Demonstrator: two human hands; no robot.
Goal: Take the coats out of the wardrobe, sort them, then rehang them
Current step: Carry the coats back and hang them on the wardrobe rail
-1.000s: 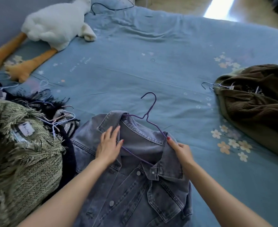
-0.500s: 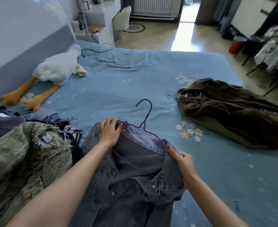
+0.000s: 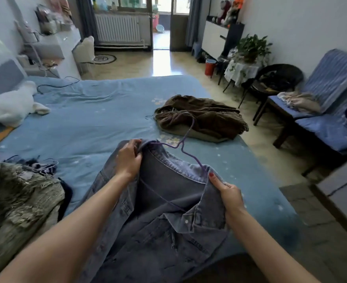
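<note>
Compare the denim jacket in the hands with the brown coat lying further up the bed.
The denim jacket is grey-blue and smooth; the brown coat is dark brown and ribbed. The denim jacket is gripped at its collar by the left hand and right hand; the brown coat lies untouched in a heap. The jacket's purple hanger shows plainly; the coat's hook barely peeks out. Both rest on the blue bed.

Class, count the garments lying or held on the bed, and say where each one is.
3: denim jacket gripped by left hand and right hand; brown coat at the far right; shaggy green coat at the near left. Dark clothes beneath it may hide more.
</note>
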